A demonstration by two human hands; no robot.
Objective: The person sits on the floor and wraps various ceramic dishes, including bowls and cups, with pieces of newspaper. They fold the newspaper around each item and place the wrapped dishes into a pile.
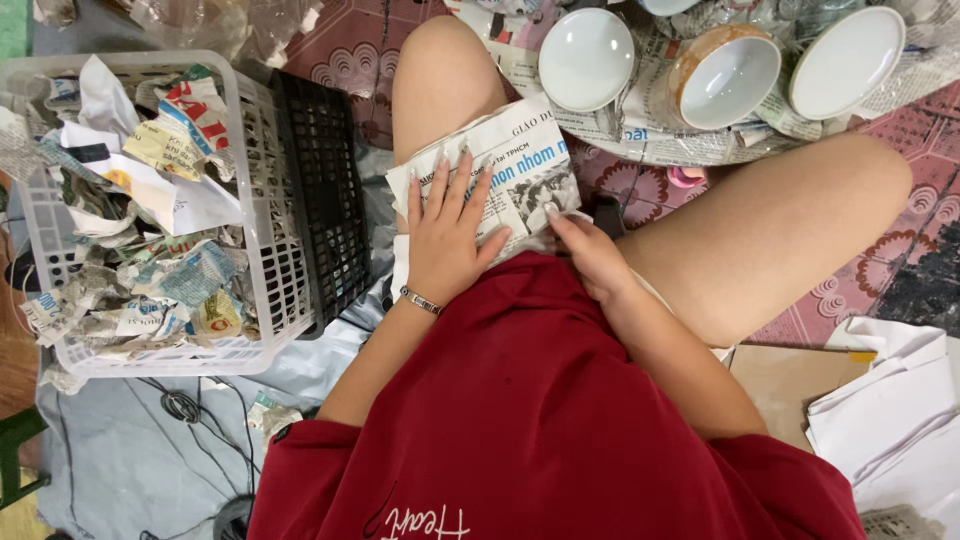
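At the far left I see a white plastic basket [262, 250] heaped with crumpled, newspaper-wrapped bundles, and just beside its right wall a black crate [325, 190] standing on edge. Next comes my left hand [448, 235], fingers spread wide and pressed flat on a newspaper-wrapped packet [520, 165] that lies on the left thigh, close to the knee; a thin bracelet [421, 300] circles that wrist. My right hand [592, 255] is just beside it, fingertips touching the packet's lower right edge, fingers drawn close together; I cannot tell whether it pinches the paper or only rests against it. Beyond the packet, on spread newspaper, stand three bowls: a white bowl [586, 58], a bowl with an orange rim [722, 78] and another white one [846, 62]. At the lower right lies a stack of white paper [890, 410] on brown cardboard [780, 385].
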